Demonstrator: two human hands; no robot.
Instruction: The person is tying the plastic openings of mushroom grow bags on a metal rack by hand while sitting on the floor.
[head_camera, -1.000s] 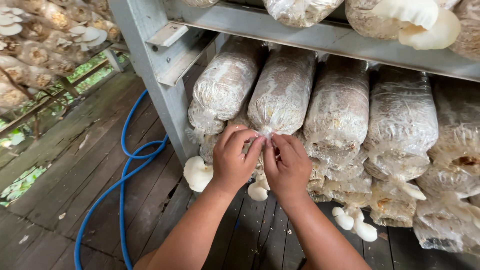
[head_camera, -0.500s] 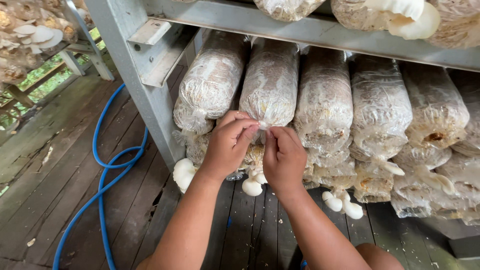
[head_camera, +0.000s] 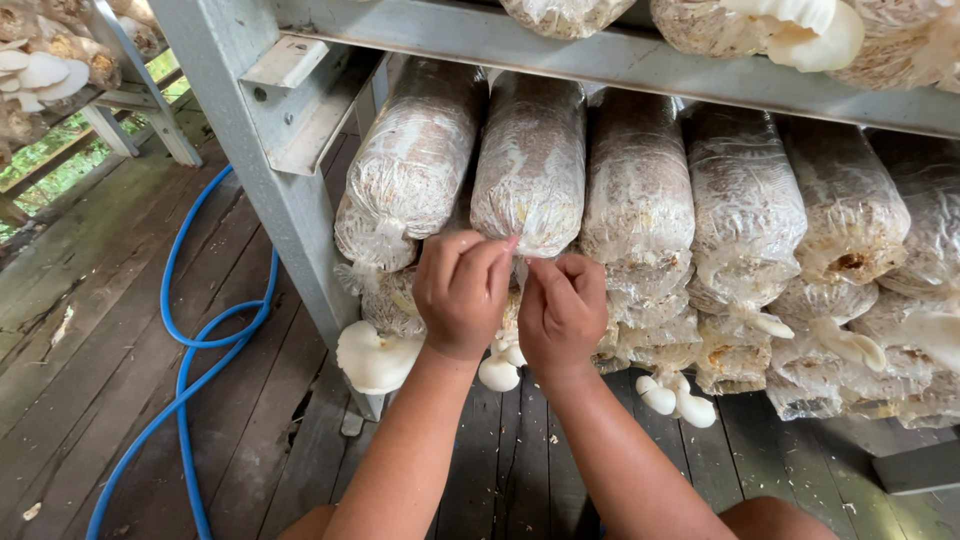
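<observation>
Far left: second rack (head_camera: 120, 100) w/ white mushrooms, then wooden plank floor (head_camera: 90, 330) w/ a blue hose (head_camera: 185, 350) looping toward the grey metal shelf post (head_camera: 270, 190).

Next, the row of plastic-wrapped mushroom bags on the shelf. Left bag (head_camera: 415, 165) has a big white mushroom (head_camera: 375, 355) hanging below it, untouched.

Centre: left hand (head_camera: 462, 290) and right hand (head_camera: 562, 310) meet at the mouth of the middle bag (head_camera: 530, 160), just under its lower end. Left grip: thumb + fingertips pinched tight on a bit of plastic or tuft at the bag mouth. Right grip: likewise pinched on the same spot, fingers curled in. What exactly sits between the fingertips is too small to tell. Small white mushrooms (head_camera: 500, 370) sit just below the hands.

Right: more bags (head_camera: 745, 200), several w/ mushrooms (head_camera: 675, 400) sprouting at the mouths; upper shelf (head_camera: 600, 50) carries a large white cluster (head_camera: 800, 30).

Progress, my guess: work on the middle bag's mouth is mid-way, fingers engaged, nothing pulled free yet. Bags to the right look not yet handled, mushrooms all in place.
</observation>
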